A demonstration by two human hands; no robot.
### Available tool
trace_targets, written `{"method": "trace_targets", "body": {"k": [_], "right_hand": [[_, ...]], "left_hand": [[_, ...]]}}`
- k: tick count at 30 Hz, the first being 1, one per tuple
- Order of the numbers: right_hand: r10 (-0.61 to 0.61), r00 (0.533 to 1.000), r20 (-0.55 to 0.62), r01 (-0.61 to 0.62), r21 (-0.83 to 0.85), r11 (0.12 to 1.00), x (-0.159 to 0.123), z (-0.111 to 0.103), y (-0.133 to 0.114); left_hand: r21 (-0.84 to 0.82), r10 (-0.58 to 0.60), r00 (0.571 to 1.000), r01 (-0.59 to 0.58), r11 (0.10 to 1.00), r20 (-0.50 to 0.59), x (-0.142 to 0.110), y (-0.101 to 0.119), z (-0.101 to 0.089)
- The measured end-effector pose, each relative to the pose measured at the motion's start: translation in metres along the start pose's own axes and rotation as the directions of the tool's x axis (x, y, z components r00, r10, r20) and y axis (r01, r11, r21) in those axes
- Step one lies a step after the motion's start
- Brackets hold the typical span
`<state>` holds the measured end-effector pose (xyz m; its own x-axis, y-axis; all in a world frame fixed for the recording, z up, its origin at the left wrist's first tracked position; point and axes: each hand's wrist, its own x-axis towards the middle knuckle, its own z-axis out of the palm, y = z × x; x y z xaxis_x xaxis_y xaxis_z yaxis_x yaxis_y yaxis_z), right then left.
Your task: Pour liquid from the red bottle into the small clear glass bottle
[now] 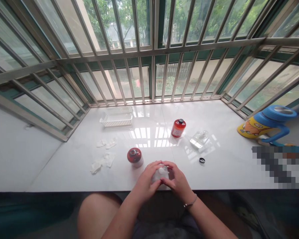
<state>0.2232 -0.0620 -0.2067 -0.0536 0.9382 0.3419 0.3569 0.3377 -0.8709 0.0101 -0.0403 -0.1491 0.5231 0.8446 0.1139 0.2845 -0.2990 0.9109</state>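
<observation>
A big bay window [149,49] with metal bars [164,49] wraps around a shiny white sill [226,172]. Green trees [189,16] show outside, and daylight shines on the white top. A grey wall [10,152] stands on the left.

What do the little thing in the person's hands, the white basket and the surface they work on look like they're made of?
The small clear object held between the left hand and right hand looks like clear glass or plastic; it is see-through and mostly covered. The basket seems white moulded plastic, with a fine lattice of holes. The sill surface looks like polished stone or glazed tile: glossy white, mirroring the window bars.
</observation>
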Motion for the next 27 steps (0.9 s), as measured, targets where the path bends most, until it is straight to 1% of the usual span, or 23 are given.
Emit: {"method": "trace_targets", "body": {"k": [5, 9, 12, 14, 18, 20, 22, 24, 27], "right_hand": [[-0.006, 0.999, -0.051, 0.007, 0.007, 1.0, -0.001, 0.005, 0.005], [-0.023, 0.998, -0.05, 0.023, -0.001, 1.0, -0.002, 0.007, 0.009], [-0.017, 0.999, -0.047, 0.017, -0.01, 1.0, -0.004, 0.007, 0.012], [-0.015, 0.999, -0.048, 0.014, -0.022, 1.0, -0.005, 0.008, 0.012], [-0.04, 0.997, -0.063, 0.037, -0.05, 0.998, -0.006, 0.009, 0.011], [-0.055, 0.996, -0.07, 0.051, -0.056, 0.997, -0.005, 0.009, 0.011], [-0.076, 0.994, -0.075, 0.071, -0.061, 0.996, -0.005, 0.01, 0.011], [-0.101, 0.992, -0.081, 0.096, -0.066, 0.993, -0.005, 0.01, 0.011], [-0.118, 0.989, -0.091, 0.111, -0.076, 0.991, -0.005, 0.01, 0.013]], "left_hand": [[-0.03, 0.017, 0.999, -0.018, 0.999, -0.035, 0.001, -0.003, 0.003], [-0.035, 0.037, 0.998, -0.039, 0.999, -0.041, 0.003, -0.003, 0.002], [-0.036, 0.03, 0.999, -0.031, 0.999, -0.042, 0.005, 0.0, 0.0], [-0.036, 0.025, 1.0, -0.025, 0.999, -0.012, 0.006, 0.005, -0.005], [-0.029, 0.017, 0.994, -0.014, 0.999, 0.11, 0.006, 0.017, -0.019], [-0.008, 0.005, 0.991, -0.004, 1.0, 0.133, 0.006, 0.021, -0.022], [0.026, -0.007, 0.993, 0.004, 1.0, 0.118, 0.005, 0.022, -0.02], [0.048, -0.022, 0.997, 0.018, 0.999, 0.08, 0.005, 0.021, -0.014], [0.035, -0.03, 0.999, 0.029, 0.999, 0.016, 0.007, 0.019, -0.005]]}}
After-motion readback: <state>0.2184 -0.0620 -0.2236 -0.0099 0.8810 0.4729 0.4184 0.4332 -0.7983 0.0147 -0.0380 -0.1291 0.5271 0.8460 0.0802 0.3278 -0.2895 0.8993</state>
